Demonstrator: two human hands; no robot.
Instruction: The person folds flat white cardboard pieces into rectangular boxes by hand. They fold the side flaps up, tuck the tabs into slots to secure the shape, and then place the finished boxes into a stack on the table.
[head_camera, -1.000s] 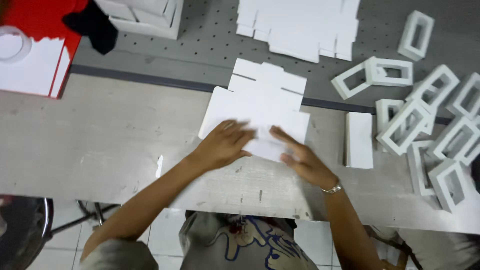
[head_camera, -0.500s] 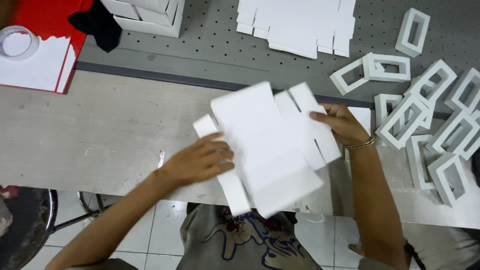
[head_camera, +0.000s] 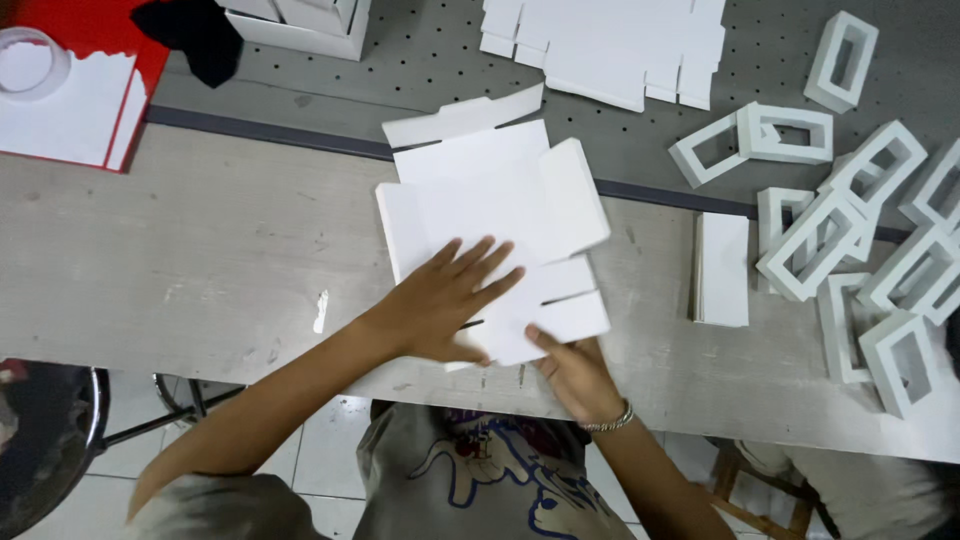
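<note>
We find the left hand (head_camera: 450, 300) flat and spread on the white die-cut carton blank (head_camera: 495, 235) lying on the worktop (head_camera: 180, 270), right hand (head_camera: 575, 375) pinching its near edge (uneven pressure could skew a crease).

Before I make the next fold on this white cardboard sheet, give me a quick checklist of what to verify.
1. Left hand flat on the white cardboard blank: ok.
2. Right hand gripping the near edge flap: ok.
3. Blank lying fully on the wooden bench: ok.
4. Far flaps flat: not ok, the right panel is raised.
5. Crease lines scored: cannot tell.
</note>
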